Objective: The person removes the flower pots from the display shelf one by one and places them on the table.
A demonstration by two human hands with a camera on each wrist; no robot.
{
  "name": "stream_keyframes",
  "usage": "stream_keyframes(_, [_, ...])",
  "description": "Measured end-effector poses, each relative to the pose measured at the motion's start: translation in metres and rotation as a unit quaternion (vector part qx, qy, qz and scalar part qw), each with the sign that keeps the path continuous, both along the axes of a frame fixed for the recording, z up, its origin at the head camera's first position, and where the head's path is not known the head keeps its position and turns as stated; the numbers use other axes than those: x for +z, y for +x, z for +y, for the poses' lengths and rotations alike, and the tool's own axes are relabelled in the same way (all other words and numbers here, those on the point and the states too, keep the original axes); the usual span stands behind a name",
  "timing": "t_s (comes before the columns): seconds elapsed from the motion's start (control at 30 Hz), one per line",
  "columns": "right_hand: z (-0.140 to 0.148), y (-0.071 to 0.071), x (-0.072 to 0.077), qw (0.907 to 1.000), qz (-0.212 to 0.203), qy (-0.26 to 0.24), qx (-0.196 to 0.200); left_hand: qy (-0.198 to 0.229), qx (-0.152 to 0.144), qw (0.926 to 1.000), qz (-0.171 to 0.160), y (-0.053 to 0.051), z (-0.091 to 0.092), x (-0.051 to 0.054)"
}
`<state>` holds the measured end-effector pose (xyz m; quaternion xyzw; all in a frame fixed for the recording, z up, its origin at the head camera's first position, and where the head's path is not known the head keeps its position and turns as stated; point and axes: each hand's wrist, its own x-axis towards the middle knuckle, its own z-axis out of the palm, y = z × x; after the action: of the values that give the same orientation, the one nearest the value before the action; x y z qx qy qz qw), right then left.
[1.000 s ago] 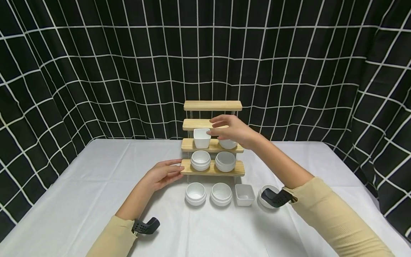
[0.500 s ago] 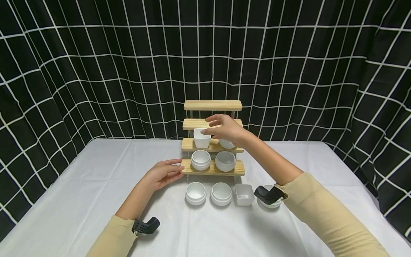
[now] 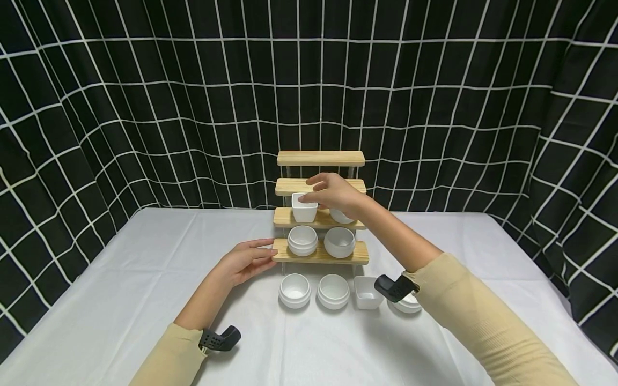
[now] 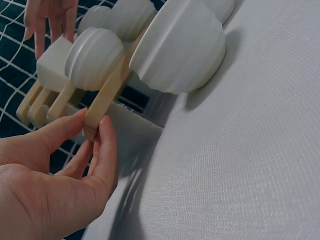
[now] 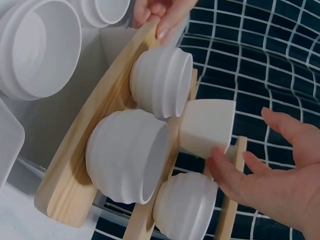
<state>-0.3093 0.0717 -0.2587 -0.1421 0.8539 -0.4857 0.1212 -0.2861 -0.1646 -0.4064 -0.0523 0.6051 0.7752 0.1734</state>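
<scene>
My left hand point(image 3: 248, 261) pinches the left end of the lowest step of a tiered wooden stand point(image 4: 107, 102) between thumb and fingers. On that step sit two round white bowls, a ribbed left bowl point(image 3: 302, 241) and a right bowl point(image 3: 339, 243). One step up stands a square white bowl point(image 5: 205, 127), and to its right another round bowl point(image 5: 185, 207), partly covered by my right hand in the head view. The right hand point(image 3: 338, 194) is at the square bowl with fingers spread and loosely bent; one fingertip appears to touch its rim, without gripping it.
On the white cloth before the stand are a round bowl point(image 3: 294, 291), a second round bowl point(image 3: 333, 292), a square bowl point(image 3: 367, 294) and a round bowl point(image 3: 407, 304) partly behind the right wrist camera. A black gridded curtain point(image 3: 309, 75) hangs behind.
My right hand has moved a little to the left, its fingertips now over the square bowl's rim. The left hand keeps its place on the lowest step, and the bowls stay put.
</scene>
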Motion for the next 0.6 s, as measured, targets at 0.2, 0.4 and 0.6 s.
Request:
stream_keyframes(0.2, [-0.0034,-0.0005,0.0004,0.9999,-0.005,0.014,-0.004,0.002,-0.001,1.0,0.003,0.0,0.0,0.0])
stream_keyframes(0.4, [-0.0063,-0.0006,-0.0017,0.9999,-0.001,0.011,-0.007,0.006,-0.005,1.0,0.004,0.0014,0.0004,0.0004])
stream_keyframes(0.6, [-0.0091,-0.0022,-0.0058,0.9996,0.007,0.021,-0.015,0.005,-0.006,0.9999,0.006,0.0018,0.0,0.0001])
